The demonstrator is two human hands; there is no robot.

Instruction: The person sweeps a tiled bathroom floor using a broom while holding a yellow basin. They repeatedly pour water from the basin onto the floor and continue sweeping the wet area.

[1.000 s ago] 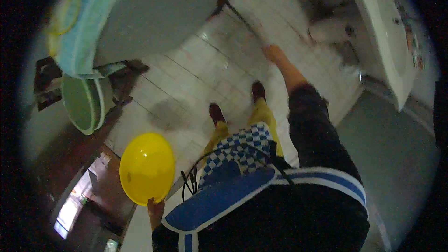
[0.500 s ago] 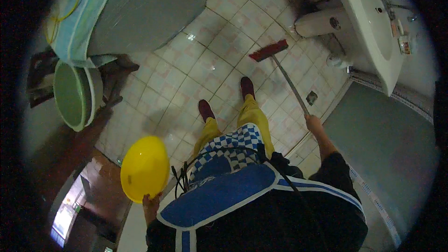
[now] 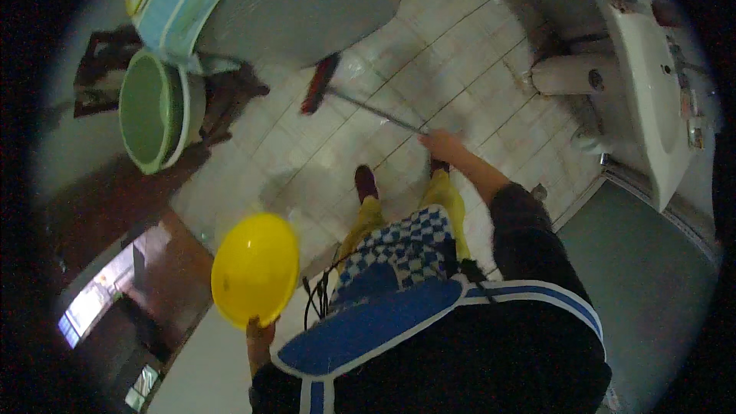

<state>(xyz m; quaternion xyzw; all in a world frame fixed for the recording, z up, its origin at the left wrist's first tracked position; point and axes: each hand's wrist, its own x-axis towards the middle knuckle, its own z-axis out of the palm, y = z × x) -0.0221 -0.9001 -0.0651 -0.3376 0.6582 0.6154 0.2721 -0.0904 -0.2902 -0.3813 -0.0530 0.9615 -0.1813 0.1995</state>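
My right hand [image 3: 441,142] grips the end of a long thin handle that belongs to a broom [image 3: 320,83] with red bristles. The broom's head is at the tiled floor, beside the edge of the large grey-topped object at the far left. Down at the near left, my left hand [image 3: 261,330] pinches the lower rim of a round yellow basin [image 3: 255,268]. The basin is tilted, its inside facing up, and nothing shows in it.
A green basin [image 3: 146,111] leans with a white one at the left. The grey-topped object [image 3: 307,8] has a light blue cover [image 3: 188,0]. A white washbasin [image 3: 648,84] on a pedestal [image 3: 567,75] stands at the right. Pale tiles [image 3: 452,54] cover the floor.
My right arm has swung left across my front, carrying the broom head from the middle of the floor to the grey-topped object's edge. My left hand still holds the yellow basin.
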